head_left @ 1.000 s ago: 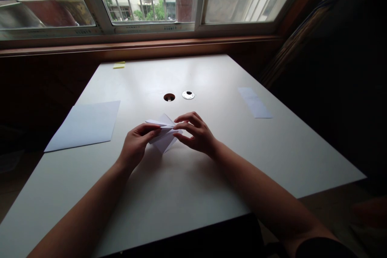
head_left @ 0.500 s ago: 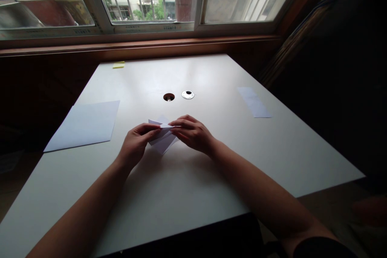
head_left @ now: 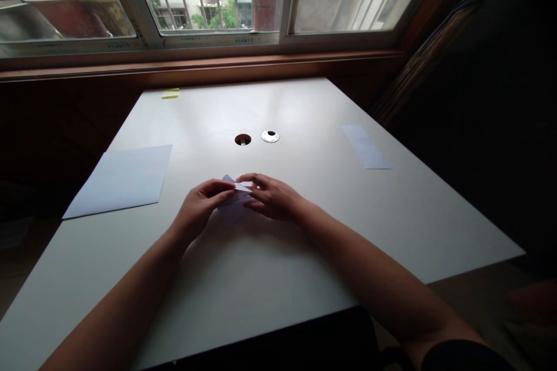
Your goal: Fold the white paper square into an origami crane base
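Note:
A small folded piece of white paper [head_left: 235, 192] lies on the white table [head_left: 261, 266] in front of me, mostly covered by both hands. My left hand [head_left: 201, 207] pinches its left side with curled fingers. My right hand [head_left: 272, 197] presses down on its right side, fingers close together over the fold. Only the paper's top corner and a strip between the fingertips show.
A flat white sheet [head_left: 119, 179] lies at the table's left edge. A narrow paper strip [head_left: 365, 146] lies at the right. A round cable hole [head_left: 242, 139] and its loose cap [head_left: 270, 136] sit mid-table. A yellow sticky pad [head_left: 170, 93] is at the far edge, under the window.
The folded paper, raised and spread between the hands before, has been flattened down onto the table. My right hand lowered and closed over it. My left hand kept its pinch.

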